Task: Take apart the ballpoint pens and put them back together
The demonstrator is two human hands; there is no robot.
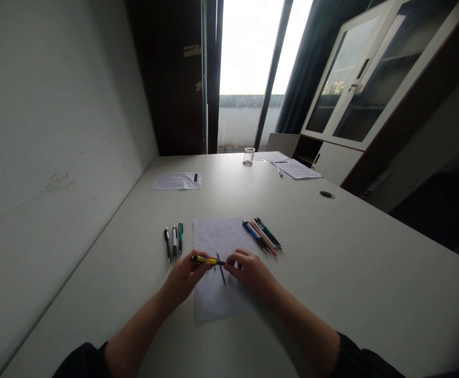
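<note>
Both my hands meet over a lined sheet of paper on the white table. My left hand is closed on the rear of a yellow and black pen, held level just above the sheet. My right hand pinches the pen's black tip end. A thin dark pen part lies on the paper under the hands. Three pens lie side by side left of the sheet. Several coloured pens lie in a bunch at its right edge.
A glass jar stands at the table's far end, with papers and a pen beside it. Another sheet with a black object lies far left. A cable hole is at right. A wall runs along the left; a cabinet stands far right.
</note>
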